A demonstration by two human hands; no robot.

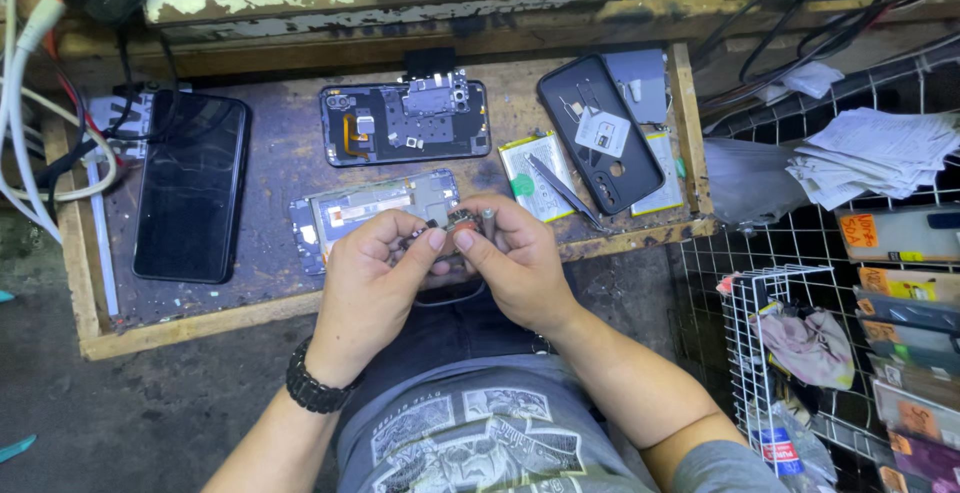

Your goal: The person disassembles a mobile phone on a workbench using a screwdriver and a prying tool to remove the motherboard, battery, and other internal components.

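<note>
You are holding a small part (462,223) between both hands at the centre of the frame, just over the near edge of the tray (190,325). Your left hand (375,278) is pinching it from the lower left with thumb and forefinger closed on it; your right hand (515,258) is gripping it from the right, fingers curled around and shut on the same piece. The part is lying roughly crosswise between the two grips, tilted a little up toward the right (its exact shape is too small to tell). Both hands are equally near; neither has to reach.

Directly behind your fingers, touching or nearly so, a phone frame (375,208) is lying lengthwise left to right. Above it, in the upper middle, an open phone (405,123) is showing its boards. At the left a dark screen (190,185) is lying upright, well apart. To the right of your knuckles, tweezers (562,193) are resting across a battery (535,175), near a black back cover (598,133). A wire rack (760,353) is standing at the lower right, clear of your arms.
</note>
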